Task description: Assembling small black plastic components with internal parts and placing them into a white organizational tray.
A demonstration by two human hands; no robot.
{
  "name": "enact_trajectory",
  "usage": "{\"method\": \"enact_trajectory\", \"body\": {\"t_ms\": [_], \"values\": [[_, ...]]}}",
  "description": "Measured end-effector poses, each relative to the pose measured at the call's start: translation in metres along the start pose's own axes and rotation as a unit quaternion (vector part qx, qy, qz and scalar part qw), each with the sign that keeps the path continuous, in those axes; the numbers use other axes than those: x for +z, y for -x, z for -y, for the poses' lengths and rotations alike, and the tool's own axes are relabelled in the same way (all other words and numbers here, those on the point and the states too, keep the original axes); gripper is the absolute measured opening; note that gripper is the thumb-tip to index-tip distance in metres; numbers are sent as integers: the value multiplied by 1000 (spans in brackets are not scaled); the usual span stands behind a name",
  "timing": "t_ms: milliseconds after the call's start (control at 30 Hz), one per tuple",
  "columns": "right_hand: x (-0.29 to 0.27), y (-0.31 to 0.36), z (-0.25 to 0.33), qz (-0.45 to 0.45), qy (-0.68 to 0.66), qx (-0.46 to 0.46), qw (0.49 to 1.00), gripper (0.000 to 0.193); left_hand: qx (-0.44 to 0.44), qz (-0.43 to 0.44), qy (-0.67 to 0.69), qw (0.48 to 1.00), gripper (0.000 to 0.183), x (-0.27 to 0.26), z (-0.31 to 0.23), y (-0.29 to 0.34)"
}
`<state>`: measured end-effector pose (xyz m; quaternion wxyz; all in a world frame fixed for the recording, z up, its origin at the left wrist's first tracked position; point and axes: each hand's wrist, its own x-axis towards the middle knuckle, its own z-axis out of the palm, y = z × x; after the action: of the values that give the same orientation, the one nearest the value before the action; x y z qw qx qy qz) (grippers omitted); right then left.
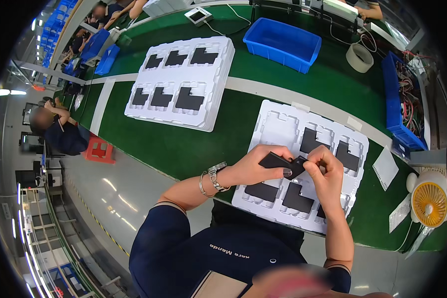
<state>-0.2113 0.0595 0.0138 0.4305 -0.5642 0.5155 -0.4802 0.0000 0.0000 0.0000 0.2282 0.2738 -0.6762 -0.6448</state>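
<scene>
**Pinching a black part over the near tray**

From where I stand, the black angular part [273, 161] is up in the air, between the two hands and above the near white moulded tray [278, 130] on the green table [149, 141]. What might go wrong is a slip: both holds look to be at the fingertips, so a loosened pinch could drop it onto the L-shaped black pieces [298, 198] in the pockets below. Pulling one end against the other could bend or crease it, I'd judge — and if the left wrist dipped, the metal watch [217, 175] might knock the tray.

The left hand [258, 166] reaches in from the lower left, forearm slanting across, fingers along the part's far side and thumb on the near side; its grip is closed around the broader end. The right hand [325, 171] stands almost upright over the tray's right half, fingers bent — thumb and forefinger brought together on the other end, with hardly any gap showing.
</scene>
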Motion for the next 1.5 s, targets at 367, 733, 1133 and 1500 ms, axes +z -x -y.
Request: {"method": "enact_trajectory", "body": {"t_ms": [367,733,1133,1500], "values": [[-1,-8,2,11,-44,7,999,20,65,-6,-46,997,23,-1,-4,-6],[2,2,-5,-40,-32,60,997,22,-8,10,36,999,27,3,0,-2],[-7,-13,-3,8,-99,178,979,21,-104,-115,200,967,27,6,5,-8],[-4,-9,-9,14,-79,165,983,23,-91,-87,156,980,26,7,5,-3]]}}
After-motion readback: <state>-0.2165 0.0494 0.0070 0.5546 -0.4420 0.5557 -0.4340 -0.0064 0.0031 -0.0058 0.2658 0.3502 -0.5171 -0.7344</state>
